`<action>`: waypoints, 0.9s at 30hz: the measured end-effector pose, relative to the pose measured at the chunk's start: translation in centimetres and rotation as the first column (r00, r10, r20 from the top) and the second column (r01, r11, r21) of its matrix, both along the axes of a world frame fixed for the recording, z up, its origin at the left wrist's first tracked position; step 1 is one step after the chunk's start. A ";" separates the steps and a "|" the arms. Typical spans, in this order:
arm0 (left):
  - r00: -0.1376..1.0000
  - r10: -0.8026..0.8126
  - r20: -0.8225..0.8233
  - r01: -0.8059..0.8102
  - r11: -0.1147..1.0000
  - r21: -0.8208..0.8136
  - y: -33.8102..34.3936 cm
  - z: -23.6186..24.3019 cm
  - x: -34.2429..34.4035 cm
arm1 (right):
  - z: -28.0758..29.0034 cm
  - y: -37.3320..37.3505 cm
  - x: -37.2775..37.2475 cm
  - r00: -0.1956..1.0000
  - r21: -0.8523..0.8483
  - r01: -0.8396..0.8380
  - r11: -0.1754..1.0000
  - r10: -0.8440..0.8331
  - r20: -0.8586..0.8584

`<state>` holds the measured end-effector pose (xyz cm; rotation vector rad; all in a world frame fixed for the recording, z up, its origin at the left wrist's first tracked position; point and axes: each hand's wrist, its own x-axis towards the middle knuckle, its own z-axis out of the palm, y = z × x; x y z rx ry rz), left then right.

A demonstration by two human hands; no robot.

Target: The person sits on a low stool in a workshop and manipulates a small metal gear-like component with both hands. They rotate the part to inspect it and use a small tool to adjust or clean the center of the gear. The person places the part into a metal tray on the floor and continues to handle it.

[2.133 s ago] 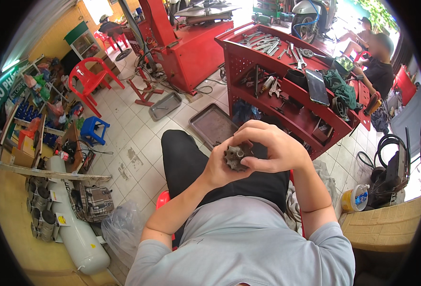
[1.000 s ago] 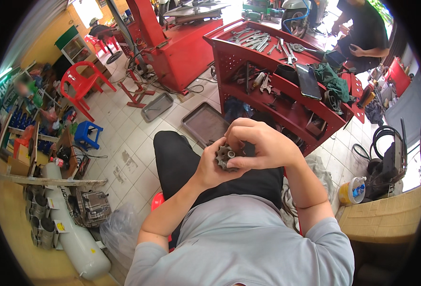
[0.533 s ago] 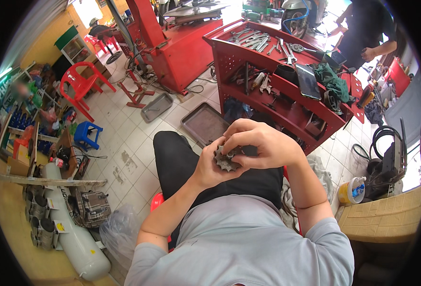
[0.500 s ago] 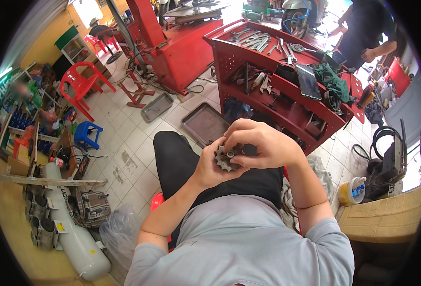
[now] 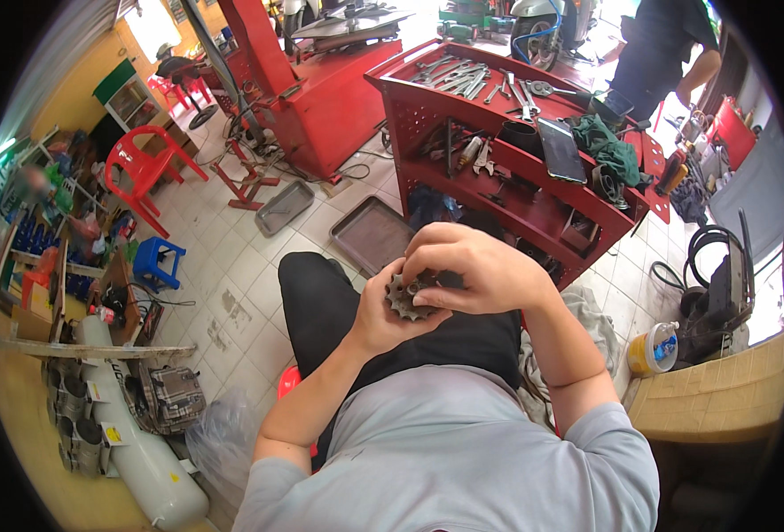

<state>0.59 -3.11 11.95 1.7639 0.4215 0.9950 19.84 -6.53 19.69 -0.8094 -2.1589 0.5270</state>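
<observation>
Above my lap, my left hand [image 5: 378, 312] is closed around a small grey toothed sprocket [image 5: 402, 304], its teeth pointing outward and its face turned up. My right hand [image 5: 491, 273] reaches over from the right. Its thumb and bent fingers pinch at the sprocket's middle, beside a small round hub. The fingers cover the upper right part of the sprocket, so I cannot make out whether a separate small piece is between them.
Ahead on the right stands a red tool cart [image 5: 498, 133] with wrenches [image 5: 463, 78], a phone [image 5: 560, 151] and a green cloth [image 5: 607, 146]. Metal trays [image 5: 372, 232] lie on the tiled floor. Left are a red chair [image 5: 148, 173] and a blue stool [image 5: 158, 263]. A person [image 5: 662, 58] stands behind the cart.
Both hands and the sprocket have shifted slightly left in the picture, along with the surroundings. The grip looks much the same. The person behind the cart has lowered an arm.
</observation>
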 end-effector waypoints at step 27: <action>0.995 -0.074 0.073 0.086 0.980 -0.178 -0.6 0.4 0.0 | -4.1 7.0 18.6 -0.196 0.215 0.971 -0.104 -0.861 0.469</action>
